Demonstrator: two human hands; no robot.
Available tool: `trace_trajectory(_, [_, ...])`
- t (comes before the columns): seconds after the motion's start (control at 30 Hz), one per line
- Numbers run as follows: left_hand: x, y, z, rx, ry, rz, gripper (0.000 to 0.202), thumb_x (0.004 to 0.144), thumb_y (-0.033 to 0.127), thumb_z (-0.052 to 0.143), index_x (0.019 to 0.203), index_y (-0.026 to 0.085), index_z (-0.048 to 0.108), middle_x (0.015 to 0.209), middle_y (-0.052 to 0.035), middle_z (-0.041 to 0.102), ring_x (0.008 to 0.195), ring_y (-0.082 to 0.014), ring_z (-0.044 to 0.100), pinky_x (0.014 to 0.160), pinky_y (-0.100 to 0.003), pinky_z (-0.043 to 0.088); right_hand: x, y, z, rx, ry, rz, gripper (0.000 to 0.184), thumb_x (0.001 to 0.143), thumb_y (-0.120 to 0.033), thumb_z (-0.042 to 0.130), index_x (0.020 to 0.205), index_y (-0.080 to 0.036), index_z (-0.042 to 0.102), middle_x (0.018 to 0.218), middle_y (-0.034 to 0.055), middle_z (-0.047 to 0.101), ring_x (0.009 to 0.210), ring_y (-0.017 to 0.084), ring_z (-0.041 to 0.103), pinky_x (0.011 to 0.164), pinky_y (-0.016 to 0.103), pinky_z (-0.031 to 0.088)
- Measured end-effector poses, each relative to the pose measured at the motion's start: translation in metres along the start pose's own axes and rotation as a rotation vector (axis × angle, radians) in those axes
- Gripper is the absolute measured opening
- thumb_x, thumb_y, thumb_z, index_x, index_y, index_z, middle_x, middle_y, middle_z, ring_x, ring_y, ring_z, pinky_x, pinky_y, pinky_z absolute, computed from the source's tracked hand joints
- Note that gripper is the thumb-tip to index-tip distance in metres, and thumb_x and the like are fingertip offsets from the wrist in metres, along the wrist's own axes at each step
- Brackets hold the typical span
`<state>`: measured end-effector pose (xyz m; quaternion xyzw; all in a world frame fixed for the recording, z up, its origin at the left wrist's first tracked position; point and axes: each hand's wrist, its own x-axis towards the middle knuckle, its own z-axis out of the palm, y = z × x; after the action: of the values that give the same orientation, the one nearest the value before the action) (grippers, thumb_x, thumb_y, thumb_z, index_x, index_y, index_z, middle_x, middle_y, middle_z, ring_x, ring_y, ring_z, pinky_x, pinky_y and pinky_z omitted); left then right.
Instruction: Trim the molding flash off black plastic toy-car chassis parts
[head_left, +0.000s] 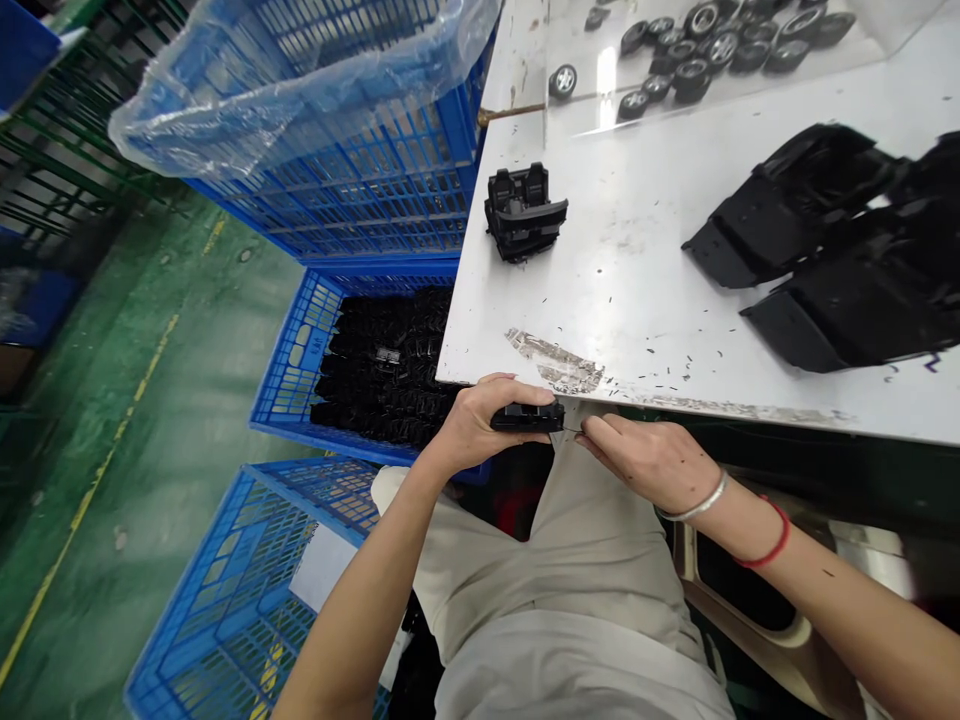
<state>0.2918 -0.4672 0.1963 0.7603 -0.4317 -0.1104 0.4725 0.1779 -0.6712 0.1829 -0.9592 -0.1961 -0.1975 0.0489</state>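
My left hand is closed round a black plastic part just off the table's front edge, above my lap. The thumb lies along its top and the fingers support it from below. Close on its right, my right hand is closed in a pinch. A thin metal blade-like tool sticks out from its fingertips towards the part's right end; most of it is hidden in the hand. Beyond my left hand, a black toy-car interior with seats stands near the table's left edge.
On the white table lie black shavings, several larger black car interiors at right, and toy wheels at the back. Left of it are a plastic-lined blue crate, a blue crate of black parts and another crate.
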Motion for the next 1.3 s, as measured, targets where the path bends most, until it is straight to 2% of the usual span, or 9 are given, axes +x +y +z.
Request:
trace_trajectory(0.13, [0.001,0.001,-0.001,-0.012,-0.001,-0.006,0.037,0.068,0.025,0.079,0.102,0.019,0.067,0.094,-0.0059,0.073,0.088,-0.0169,0.063,0.082,-0.029,0.051,-0.001,0.0,0.001,-0.025,0.001,-0.006,0.035,0.098,-0.028,0.038,0.067,-0.019,0.051,0.052,-0.0029,0.046,0.042,0.01,0.033,0.041,0.026,0.013])
trace_trajectory(0.4, [0.001,0.002,0.0,-0.035,0.006,-0.022,0.037,0.066,0.023,0.08,0.101,0.019,0.067,0.093,-0.0058,0.072,0.087,-0.0169,0.062,0.082,-0.03,0.05,0.001,0.0,0.004,-0.009,-0.07,-0.008,0.034,0.098,-0.025,0.034,0.069,-0.019,0.052,0.053,-0.0021,0.047,0.041,0.011,0.032,0.041,0.027,0.011])
trace_trajectory(0.6, [0.001,0.004,-0.001,-0.069,-0.01,-0.099,0.039,0.067,0.027,0.079,0.103,0.017,0.067,0.088,-0.0049,0.067,0.082,-0.0154,0.062,0.075,-0.027,0.05,0.003,-0.002,0.007,0.032,-0.124,0.047,0.034,0.097,-0.02,0.03,0.072,-0.019,0.053,0.055,-0.0009,0.049,0.04,0.01,0.031,0.042,0.027,0.012])
trace_trajectory(0.7, [0.001,0.005,-0.002,-0.061,-0.019,-0.117,0.039,0.068,0.03,0.079,0.104,0.018,0.067,0.088,-0.0046,0.067,0.082,-0.0156,0.063,0.075,-0.027,0.05,0.002,-0.006,0.01,0.078,-0.144,0.105,0.037,0.098,-0.023,0.027,0.071,-0.019,0.052,0.055,-0.0002,0.049,0.041,0.01,0.033,0.042,0.027,0.014])
trace_trajectory(0.87, [0.0,0.006,0.0,-0.011,0.002,-0.11,0.039,0.069,0.031,0.078,0.103,0.018,0.067,0.094,-0.0069,0.07,0.092,-0.0188,0.065,0.084,-0.031,0.05,-0.005,-0.018,0.013,0.364,-0.084,0.279,0.032,0.099,-0.032,0.029,0.075,-0.021,0.046,0.055,-0.0033,0.045,0.044,0.011,0.041,0.043,0.025,0.023])
trace_trajectory(1.03, [-0.002,0.008,0.002,0.008,0.042,-0.08,0.039,0.068,0.032,0.079,0.103,0.018,0.067,0.097,-0.0073,0.072,0.095,-0.019,0.065,0.091,-0.034,0.048,-0.01,-0.021,0.007,0.635,-0.01,0.506,0.023,0.098,-0.033,0.034,0.079,-0.023,0.043,0.054,-0.007,0.037,0.042,0.01,0.038,0.045,0.023,0.028])
trace_trajectory(1.1, [-0.003,0.01,0.003,0.01,0.062,-0.074,0.039,0.068,0.03,0.079,0.103,0.018,0.067,0.098,-0.0075,0.072,0.094,-0.0186,0.065,0.092,-0.034,0.048,-0.008,-0.021,0.001,0.742,-0.026,0.573,0.022,0.096,-0.035,0.036,0.079,-0.023,0.044,0.055,-0.0067,0.041,0.044,0.01,0.04,0.047,0.023,0.03])
trace_trajectory(1.23, [-0.008,0.019,0.008,0.017,0.1,-0.118,0.039,0.07,0.031,0.078,0.105,0.018,0.066,0.099,-0.0076,0.071,0.092,-0.0186,0.066,0.086,-0.032,0.052,0.001,-0.026,-0.008,1.031,-0.099,0.725,0.023,0.093,-0.042,0.042,0.088,-0.022,0.052,0.065,-0.002,0.058,0.057,0.012,0.052,0.058,0.025,0.04])
trace_trajectory(1.3, [-0.013,0.024,0.013,0.067,0.149,-0.149,0.037,0.072,0.032,0.075,0.106,0.02,0.065,0.101,-0.0071,0.071,0.094,-0.0192,0.066,0.086,-0.032,0.052,0.007,-0.033,-0.009,1.203,-0.115,0.806,0.027,0.09,-0.047,0.046,0.095,-0.022,0.053,0.07,-0.0006,0.062,0.056,0.012,0.053,0.054,0.025,0.04])
